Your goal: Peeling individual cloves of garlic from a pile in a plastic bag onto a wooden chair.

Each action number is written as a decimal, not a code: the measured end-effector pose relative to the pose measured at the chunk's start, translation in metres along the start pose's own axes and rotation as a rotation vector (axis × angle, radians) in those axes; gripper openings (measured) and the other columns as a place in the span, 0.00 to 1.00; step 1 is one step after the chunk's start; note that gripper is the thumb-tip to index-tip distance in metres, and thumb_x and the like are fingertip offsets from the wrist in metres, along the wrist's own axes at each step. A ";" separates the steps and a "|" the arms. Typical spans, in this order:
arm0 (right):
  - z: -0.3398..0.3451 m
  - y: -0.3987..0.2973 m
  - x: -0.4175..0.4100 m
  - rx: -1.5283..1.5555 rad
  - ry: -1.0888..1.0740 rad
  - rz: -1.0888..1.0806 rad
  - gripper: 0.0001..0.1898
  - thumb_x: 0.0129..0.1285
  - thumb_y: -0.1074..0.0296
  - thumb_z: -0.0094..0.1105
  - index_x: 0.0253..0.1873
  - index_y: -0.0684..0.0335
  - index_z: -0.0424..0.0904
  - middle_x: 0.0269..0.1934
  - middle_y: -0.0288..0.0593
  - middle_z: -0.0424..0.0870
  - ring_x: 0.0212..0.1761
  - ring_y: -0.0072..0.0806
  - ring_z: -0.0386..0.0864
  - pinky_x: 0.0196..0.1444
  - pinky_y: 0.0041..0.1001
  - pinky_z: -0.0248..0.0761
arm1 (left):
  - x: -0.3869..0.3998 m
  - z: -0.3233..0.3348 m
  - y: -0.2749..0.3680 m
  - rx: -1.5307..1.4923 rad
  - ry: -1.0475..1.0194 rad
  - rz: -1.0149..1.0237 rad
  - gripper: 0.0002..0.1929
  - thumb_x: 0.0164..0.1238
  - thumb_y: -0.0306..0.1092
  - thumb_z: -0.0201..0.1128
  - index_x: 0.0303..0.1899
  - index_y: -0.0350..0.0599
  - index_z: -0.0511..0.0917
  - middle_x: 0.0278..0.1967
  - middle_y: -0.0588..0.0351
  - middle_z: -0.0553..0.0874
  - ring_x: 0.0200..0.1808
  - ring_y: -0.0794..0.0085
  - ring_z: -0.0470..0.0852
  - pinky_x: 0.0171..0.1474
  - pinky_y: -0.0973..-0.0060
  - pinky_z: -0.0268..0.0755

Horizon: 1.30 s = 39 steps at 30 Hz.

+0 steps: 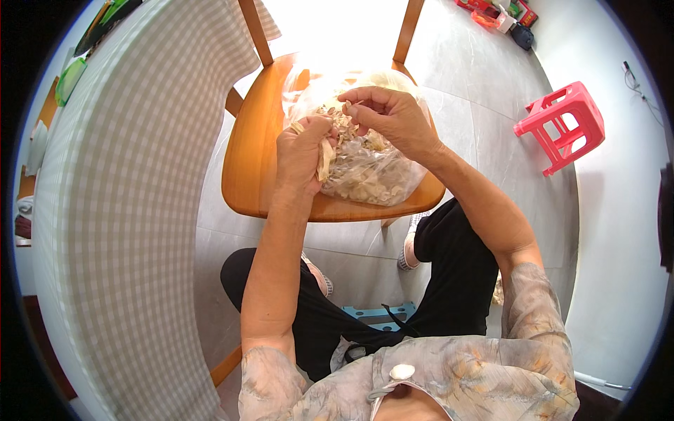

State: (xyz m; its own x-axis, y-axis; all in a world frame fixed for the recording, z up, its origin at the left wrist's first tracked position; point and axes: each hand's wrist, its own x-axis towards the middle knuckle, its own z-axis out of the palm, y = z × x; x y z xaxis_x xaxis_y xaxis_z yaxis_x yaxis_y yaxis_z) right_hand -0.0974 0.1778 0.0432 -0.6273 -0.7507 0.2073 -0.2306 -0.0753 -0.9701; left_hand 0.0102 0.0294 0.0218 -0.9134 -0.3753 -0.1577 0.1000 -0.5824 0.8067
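Observation:
A clear plastic bag (368, 181) lies opened on the seat of a wooden chair (247, 173) in front of me. Inside it are many pale brown dried pieces (342, 123), perhaps dried mushrooms or a similar dried food. My left hand (303, 150) is closed around a few long, pale yellowish dried strips (325, 160) at the bag's left side. Over the bag's middle, my right hand (389, 118) pinches a small brownish bit (347, 107) between thumb and forefinger. Its other fingers are curled. The bag's far side is washed out by bright light.
A table under a checked cloth (121, 210) runs along the left. On the tiled floor at right stands a pink plastic stool (571, 123) by the white wall (621, 221). Boxes and bags (503, 18) lie farther back. A blue plastic stool (382, 316) is beneath me.

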 end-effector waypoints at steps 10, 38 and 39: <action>0.006 -0.003 -0.004 -0.404 0.055 -0.086 0.12 0.69 0.69 0.63 0.54 0.65 0.84 0.38 0.35 0.87 0.37 0.13 0.81 0.42 0.16 0.78 | 0.004 -0.002 -0.004 0.068 0.004 0.068 0.08 0.66 0.25 0.65 0.43 0.30 0.83 0.31 0.55 0.86 0.28 0.80 0.83 0.29 0.86 0.75; -0.012 0.002 -0.002 -0.652 -0.085 -0.417 0.09 0.62 0.69 0.68 0.46 0.56 0.89 0.35 0.39 0.90 0.33 0.25 0.85 0.37 0.25 0.78 | -0.006 0.010 -0.003 0.357 0.051 0.118 0.02 0.57 0.24 0.66 0.29 0.34 0.83 0.23 0.60 0.83 0.21 0.84 0.76 0.24 0.86 0.66; -0.011 0.003 -0.003 -0.627 -0.093 -0.390 0.09 0.63 0.70 0.67 0.47 0.57 0.89 0.35 0.39 0.90 0.33 0.23 0.84 0.37 0.23 0.78 | -0.006 0.009 -0.003 0.358 0.051 0.118 0.02 0.57 0.24 0.66 0.29 0.34 0.83 0.23 0.60 0.83 0.21 0.84 0.76 0.24 0.86 0.66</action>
State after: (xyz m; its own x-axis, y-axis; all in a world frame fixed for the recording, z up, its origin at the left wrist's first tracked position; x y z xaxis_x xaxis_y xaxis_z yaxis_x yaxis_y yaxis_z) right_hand -0.1047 0.1870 0.0409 -0.3541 -0.8004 0.4837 -0.8222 0.0200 -0.5689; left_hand 0.0114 0.0399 0.0250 -0.8818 -0.4659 -0.0725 0.0514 -0.2478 0.9674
